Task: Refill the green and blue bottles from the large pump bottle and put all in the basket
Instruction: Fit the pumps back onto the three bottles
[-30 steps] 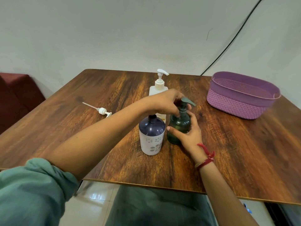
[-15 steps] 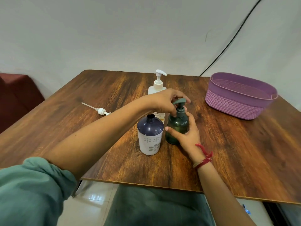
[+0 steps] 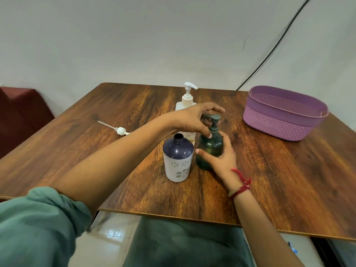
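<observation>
1. Near the middle of the bench [image 3: 289,180], the green bottle [image 3: 209,151] is stood upright, with its green pump head [image 3: 212,118] seated on the neck.
2. The bottle's lower body is wrapped from 5 o'clock by the right hand [image 3: 221,160], thumb and fingers curled round it. This hold is judged to keep the bottle from turning with the cap.
3. The green pump head is gripped from above by the left hand [image 3: 194,120], with the fingers arched over the top and the thumb pressed at the collar. That is the hold expected for screwing the pump on or off.
4. Just beside the green bottle at 9 o'clock, the blue bottle [image 3: 178,157] is left standing uncapped with its threaded neck bare. Its loose white pump [image 3: 120,130] is laid flat well apart at 10 o'clock.
5. The large pump bottle [image 3: 185,101] is kept at 11 o'clock behind both bottles, partly hidden by the left hand. The purple basket [image 3: 279,128] is set well apart at 2 o'clock, with nothing seen inside.
6. Compared with a second ago, the spout of the green pump head has been swung from the right round to the left, so a twist is under way. Both grips are unchanged, and the blue bottle, loose white pump and basket have not been moved.
</observation>
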The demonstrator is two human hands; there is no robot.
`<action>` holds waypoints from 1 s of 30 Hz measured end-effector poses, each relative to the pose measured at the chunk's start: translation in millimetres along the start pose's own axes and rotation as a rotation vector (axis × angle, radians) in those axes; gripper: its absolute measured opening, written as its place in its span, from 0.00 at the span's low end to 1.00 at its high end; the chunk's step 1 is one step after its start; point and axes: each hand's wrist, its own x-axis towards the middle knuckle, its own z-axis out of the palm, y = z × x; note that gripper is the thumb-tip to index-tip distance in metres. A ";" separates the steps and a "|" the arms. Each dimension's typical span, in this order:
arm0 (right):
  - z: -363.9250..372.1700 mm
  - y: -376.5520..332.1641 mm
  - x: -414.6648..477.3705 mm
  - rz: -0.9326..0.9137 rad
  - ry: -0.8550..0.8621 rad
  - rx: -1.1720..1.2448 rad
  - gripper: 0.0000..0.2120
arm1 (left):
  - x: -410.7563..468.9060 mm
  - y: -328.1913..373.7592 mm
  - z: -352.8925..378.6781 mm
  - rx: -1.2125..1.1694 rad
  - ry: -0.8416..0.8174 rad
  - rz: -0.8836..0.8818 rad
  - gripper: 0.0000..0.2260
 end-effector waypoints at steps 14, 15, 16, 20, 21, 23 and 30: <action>-3.2 -4.7 -1.3 0.030 -0.015 0.016 0.34 | 19.9 32.7 -4.4 0.729 -0.018 -0.005 0.28; -3.3 -6.0 -1.4 0.037 -0.010 0.016 0.35 | 21.7 37.8 -3.6 0.783 0.021 -0.018 0.26; -3.3 -7.0 -1.5 0.048 -0.008 0.021 0.37 | 23.0 42.2 -1.5 0.840 0.052 -0.039 0.26; -3.9 -6.2 -1.8 0.043 -0.027 0.024 0.38 | 31.7 43.1 15.1 1.032 0.089 -0.107 0.19; -3.6 -6.0 -2.0 0.040 -0.025 0.021 0.37 | 31.9 42.1 18.5 1.060 0.123 -0.094 0.18; -2.7 -6.4 -1.6 0.044 -0.024 0.016 0.36 | 33.0 38.3 21.2 1.105 0.164 -0.042 0.19; -1.7 -7.5 0.4 0.017 -0.045 -0.036 0.35 | 31.2 30.1 12.2 1.135 0.004 0.107 0.16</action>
